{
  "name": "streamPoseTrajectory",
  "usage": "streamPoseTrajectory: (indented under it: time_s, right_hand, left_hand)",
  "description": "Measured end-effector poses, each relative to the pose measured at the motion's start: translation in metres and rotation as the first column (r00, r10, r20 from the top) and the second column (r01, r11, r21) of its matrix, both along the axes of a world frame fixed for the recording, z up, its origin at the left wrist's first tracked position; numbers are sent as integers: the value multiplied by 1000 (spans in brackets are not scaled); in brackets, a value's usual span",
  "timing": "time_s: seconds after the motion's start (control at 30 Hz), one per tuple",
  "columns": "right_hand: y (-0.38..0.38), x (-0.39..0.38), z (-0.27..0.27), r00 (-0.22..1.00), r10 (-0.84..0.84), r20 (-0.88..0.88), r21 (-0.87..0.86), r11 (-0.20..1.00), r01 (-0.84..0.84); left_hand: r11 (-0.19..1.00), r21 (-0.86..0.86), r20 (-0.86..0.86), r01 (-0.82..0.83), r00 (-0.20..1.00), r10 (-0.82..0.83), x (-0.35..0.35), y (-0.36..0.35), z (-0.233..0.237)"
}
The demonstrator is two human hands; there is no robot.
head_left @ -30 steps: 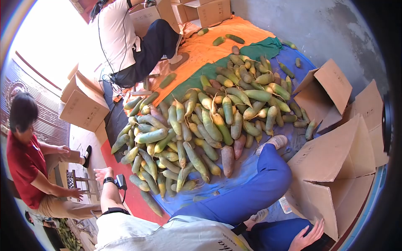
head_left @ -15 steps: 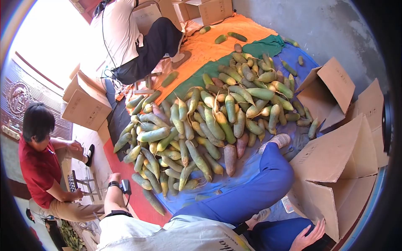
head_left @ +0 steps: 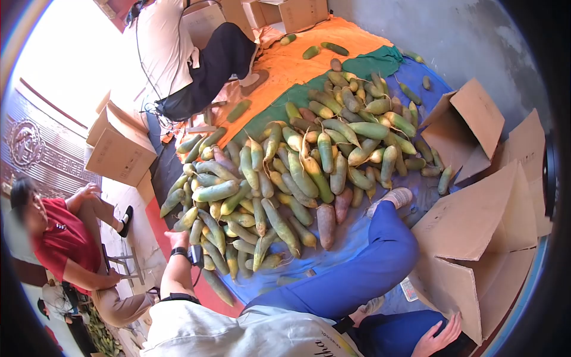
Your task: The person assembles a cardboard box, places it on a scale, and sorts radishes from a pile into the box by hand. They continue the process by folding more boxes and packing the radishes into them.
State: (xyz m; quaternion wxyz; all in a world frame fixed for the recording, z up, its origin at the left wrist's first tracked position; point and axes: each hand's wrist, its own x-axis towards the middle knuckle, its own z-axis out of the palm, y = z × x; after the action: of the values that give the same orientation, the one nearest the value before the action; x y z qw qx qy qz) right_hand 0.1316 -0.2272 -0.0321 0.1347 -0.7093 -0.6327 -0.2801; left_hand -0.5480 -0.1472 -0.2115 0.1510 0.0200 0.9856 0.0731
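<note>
The left hand [head_left: 177, 239] is at the near left edge of a broad heap of green radishes [head_left: 282, 221], just beside the outermost ones; how far its fingers are bent, and whether they touch or grip a radish, I cannot tell. A black wrist strap [head_left: 179, 251] carries a small boxy device on that arm.

The right hand [head_left: 439, 338] is at the near right, well apart from the heap, with its fingers extended and slightly spread, grasping nothing. Its fingertips are by the lower edge of an open cardboard carton [head_left: 443, 278], seemingly against it.

The radishes are long, smooth-skinned and blunt-ended, many tapering to thin, stringy root tips. Most are dull green, shading to pale yellow; a few are brownish purple. They lie mainly on a wrinkled blue sheet [head_left: 351, 239], with green cloth [head_left: 380, 62] and creased orange cloth [head_left: 360, 37] on the far side. The near carton has stiff, flat, matte brown flaps standing open; another open carton [head_left: 476, 113] sits beyond it on the right.
</note>
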Motion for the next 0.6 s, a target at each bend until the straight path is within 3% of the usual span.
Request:
streamPoseTrajectory:
  time_s: [0.17,0.23,0.37,0.4,0.43,0.47,0.5,0.53,0.57,0.6]
  right_hand:
    - [-9,15,-13,1000,-15,-4,-32,999,14]
    - [-26,37,-35,995,-70,-67,-145,988,59]
    - [-23,28,-30,995,-85,-49,-128,989,78]
    - [-23,28,-29,995,-87,-53,-136,988,79]
    - [-22,28,-29,995,-86,-58,-142,987,78]
    - [-22,28,-29,995,-83,-57,-146,987,74]
    - [-22,29,-29,996,-79,-48,-144,987,71]
    - [-22,28,-29,996,-76,-39,-140,988,70]
    - [-16,22,-23,996,-76,-36,-139,988,70]
    - [-5,11,-12,999,-52,-18,-96,994,50]
  left_hand:
    - [991,9,9,135,991,-135,1,1,0]
    - [984,14,9,178,984,-178,2,1,1]
    - [969,26,12,246,969,-247,8,1,3]
    - [943,47,21,329,944,-331,33,23,8]
    - [858,110,83,501,856,-510,19,33,-30]
    - [866,109,101,487,862,-497,41,59,-36]
    - [800,193,68,568,806,-589,26,69,-99]
    - [673,106,-89,732,681,-727,87,96,-52]
    - [546,194,-138,815,573,-808,110,116,-53]
    - [564,320,-17,761,600,-800,122,124,-29]
